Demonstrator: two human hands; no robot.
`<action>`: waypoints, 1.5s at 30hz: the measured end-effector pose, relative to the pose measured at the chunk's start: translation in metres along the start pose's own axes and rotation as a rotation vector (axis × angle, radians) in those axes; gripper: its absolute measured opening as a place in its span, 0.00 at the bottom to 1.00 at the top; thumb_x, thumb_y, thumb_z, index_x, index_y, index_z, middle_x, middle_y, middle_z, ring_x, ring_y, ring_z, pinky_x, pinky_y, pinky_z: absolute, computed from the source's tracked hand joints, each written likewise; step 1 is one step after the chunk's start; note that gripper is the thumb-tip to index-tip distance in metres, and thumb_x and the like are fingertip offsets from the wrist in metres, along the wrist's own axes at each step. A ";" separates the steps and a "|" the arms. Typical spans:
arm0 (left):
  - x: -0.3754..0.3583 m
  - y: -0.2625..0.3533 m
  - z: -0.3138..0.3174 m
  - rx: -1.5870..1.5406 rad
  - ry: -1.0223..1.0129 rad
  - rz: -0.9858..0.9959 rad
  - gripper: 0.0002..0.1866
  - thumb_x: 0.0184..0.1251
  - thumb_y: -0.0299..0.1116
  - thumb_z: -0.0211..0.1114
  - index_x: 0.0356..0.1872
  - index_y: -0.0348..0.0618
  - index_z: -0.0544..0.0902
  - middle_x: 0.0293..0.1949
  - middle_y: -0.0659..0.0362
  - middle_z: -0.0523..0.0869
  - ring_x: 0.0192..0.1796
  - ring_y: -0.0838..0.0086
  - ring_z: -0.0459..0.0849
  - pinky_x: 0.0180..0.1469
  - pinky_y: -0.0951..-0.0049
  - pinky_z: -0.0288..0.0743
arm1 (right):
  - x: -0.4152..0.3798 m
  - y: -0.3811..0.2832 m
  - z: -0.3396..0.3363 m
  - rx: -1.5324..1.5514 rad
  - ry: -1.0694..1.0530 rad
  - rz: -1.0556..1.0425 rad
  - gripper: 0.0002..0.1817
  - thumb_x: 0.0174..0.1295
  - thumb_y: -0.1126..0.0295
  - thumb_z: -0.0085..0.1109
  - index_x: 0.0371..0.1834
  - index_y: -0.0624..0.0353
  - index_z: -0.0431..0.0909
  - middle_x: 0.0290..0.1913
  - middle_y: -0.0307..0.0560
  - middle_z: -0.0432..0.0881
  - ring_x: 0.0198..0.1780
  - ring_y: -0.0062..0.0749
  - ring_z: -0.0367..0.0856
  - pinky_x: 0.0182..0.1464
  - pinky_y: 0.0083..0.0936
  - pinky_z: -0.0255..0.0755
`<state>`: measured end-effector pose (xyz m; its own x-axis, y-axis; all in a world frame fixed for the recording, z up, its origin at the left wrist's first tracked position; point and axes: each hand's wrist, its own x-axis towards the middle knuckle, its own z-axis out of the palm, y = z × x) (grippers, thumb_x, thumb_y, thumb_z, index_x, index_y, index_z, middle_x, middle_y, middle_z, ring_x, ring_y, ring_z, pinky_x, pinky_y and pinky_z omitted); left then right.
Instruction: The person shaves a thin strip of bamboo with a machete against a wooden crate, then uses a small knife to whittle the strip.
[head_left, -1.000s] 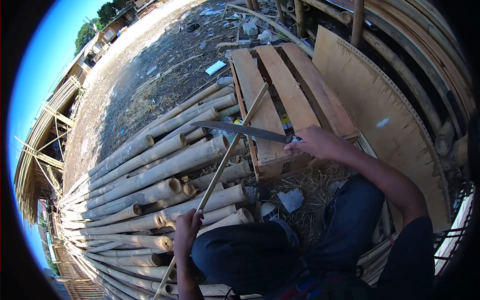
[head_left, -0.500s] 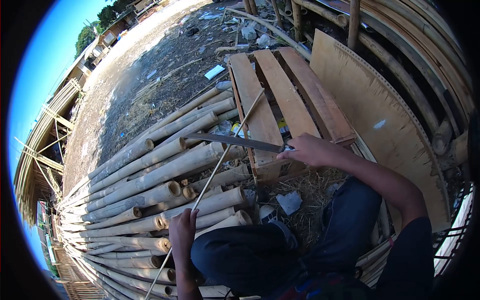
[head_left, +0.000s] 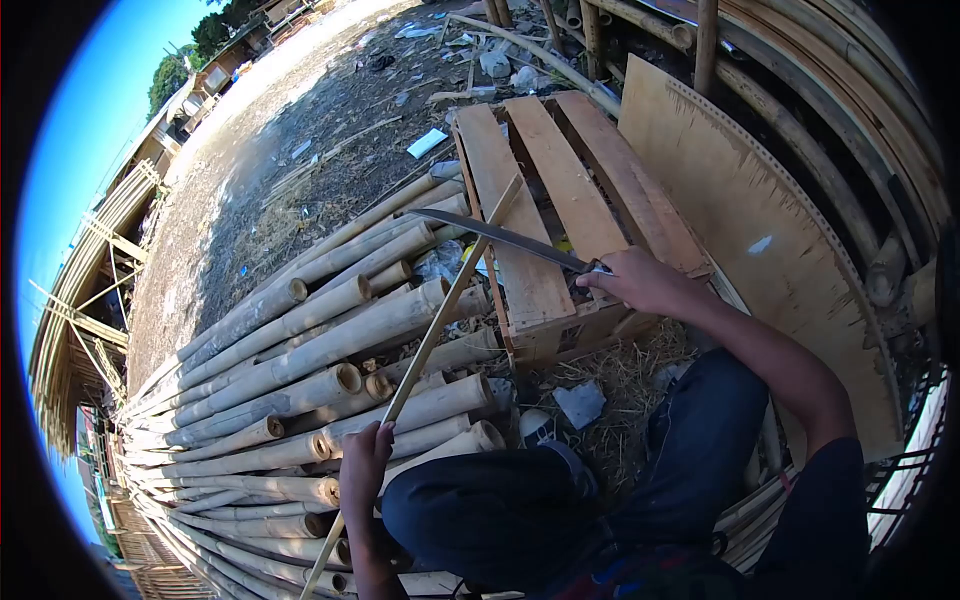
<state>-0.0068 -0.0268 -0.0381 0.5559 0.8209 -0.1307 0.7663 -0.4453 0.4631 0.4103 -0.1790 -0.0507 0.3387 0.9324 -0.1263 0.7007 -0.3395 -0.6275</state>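
Observation:
My left hand (head_left: 366,462) is closed around a long, thin bamboo strip (head_left: 432,335), which slants from the bottom edge up to the wooden crate. The strip's flat side faces the camera. In my right hand (head_left: 632,282) is the handle of a long knife (head_left: 505,236). Its blade points left and crosses the strip near its upper end. That upper end lies over the left slat of the slatted wooden crate (head_left: 575,180).
Cut bamboo poles (head_left: 330,390) lie in a big pile on the left. A curved plywood sheet (head_left: 750,230) leans right of the crate. Stacked bamboo (head_left: 800,130) stands behind it. Litter dots the ground, and a broken grey chunk (head_left: 579,404) lies by my knees.
The knife has moved up along the strip, and its tip has swung upward. The strip has turned, showing a wider face. My left hand still grips it.

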 end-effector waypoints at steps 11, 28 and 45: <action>0.003 0.009 0.011 -0.072 -0.038 -0.057 0.21 0.77 0.42 0.55 0.32 0.30 0.80 0.19 0.47 0.78 0.22 0.55 0.77 0.31 0.58 0.70 | -0.003 -0.040 0.013 0.006 -0.220 -0.065 0.37 0.68 0.37 0.49 0.31 0.70 0.78 0.26 0.60 0.81 0.33 0.55 0.83 0.41 0.45 0.74; -0.005 -0.003 0.009 0.020 -0.007 -0.026 0.16 0.74 0.38 0.58 0.32 0.34 0.79 0.24 0.41 0.80 0.30 0.41 0.80 0.34 0.49 0.70 | 0.034 0.014 0.007 0.054 0.071 0.140 0.34 0.71 0.41 0.51 0.27 0.69 0.76 0.12 0.44 0.69 0.15 0.31 0.76 0.22 0.34 0.70; -0.001 0.007 0.012 0.274 0.122 0.195 0.15 0.73 0.39 0.60 0.31 0.37 0.74 0.24 0.44 0.81 0.29 0.44 0.80 0.29 0.48 0.70 | 0.010 -0.039 0.016 -0.077 -0.265 -0.041 0.39 0.67 0.36 0.50 0.34 0.71 0.80 0.27 0.64 0.81 0.35 0.59 0.83 0.43 0.48 0.74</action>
<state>0.0016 -0.0347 -0.0455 0.6701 0.7406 0.0500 0.7169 -0.6632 0.2148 0.3767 -0.1550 -0.0399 0.1396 0.9422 -0.3047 0.7594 -0.2994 -0.5777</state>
